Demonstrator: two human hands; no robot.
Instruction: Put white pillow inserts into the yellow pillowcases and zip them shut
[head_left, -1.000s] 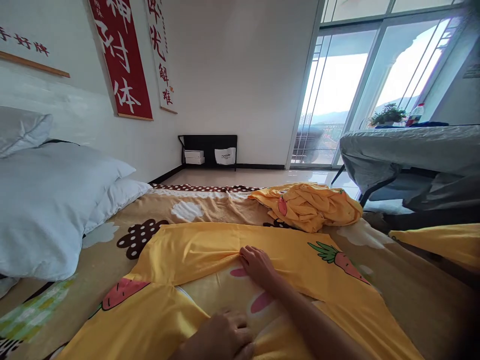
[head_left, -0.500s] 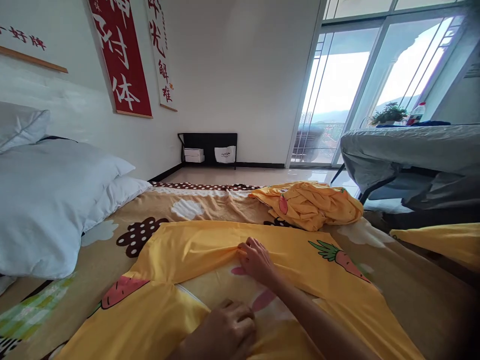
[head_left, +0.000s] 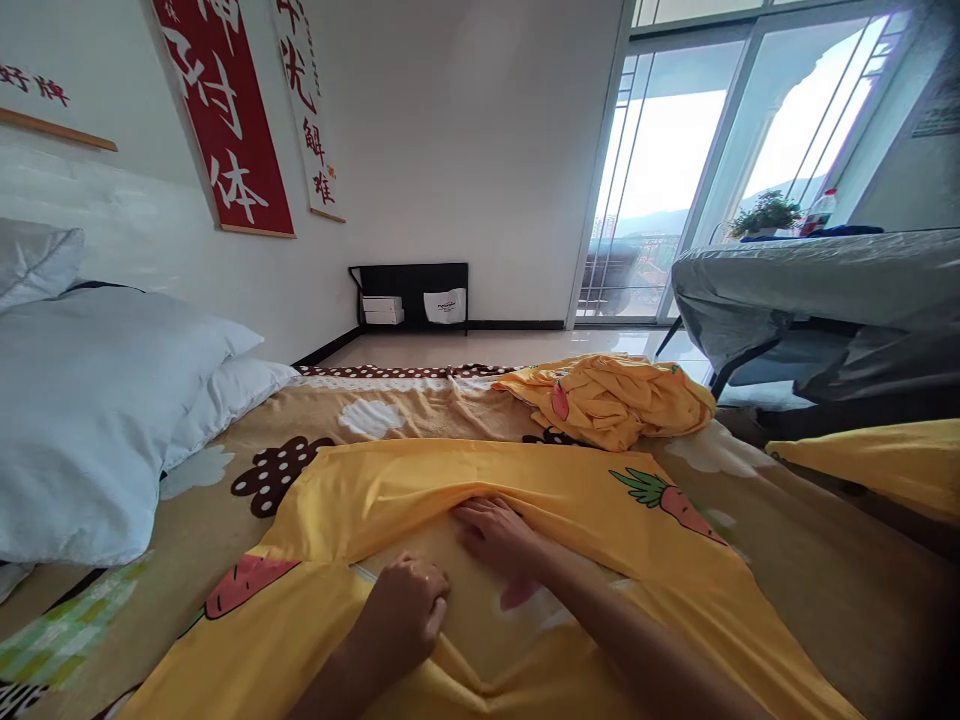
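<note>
A yellow pillowcase [head_left: 420, 490] printed with carrots and strawberries lies across the bed in front of me, its opening turned back to show the paler inside. My right hand [head_left: 491, 530] is flat at the fold of that opening, fingers reaching under the yellow edge. Closer to me, my left hand [head_left: 405, 610] is curled into a fist, gripping the near edge of the pillowcase at its zip line.
White pillows [head_left: 90, 410] are stacked at the left. A crumpled yellow cloth [head_left: 615, 400] lies further up the brown patterned bedsheet [head_left: 420, 410]. A grey-covered table [head_left: 810, 290] stands at the right by the glass doors. More yellow fabric [head_left: 877, 465] sits at the right edge.
My left hand has moved forward and left along the near edge and closed on it. My right hand has slid slightly left at the fold. The view has tilted a little.
</note>
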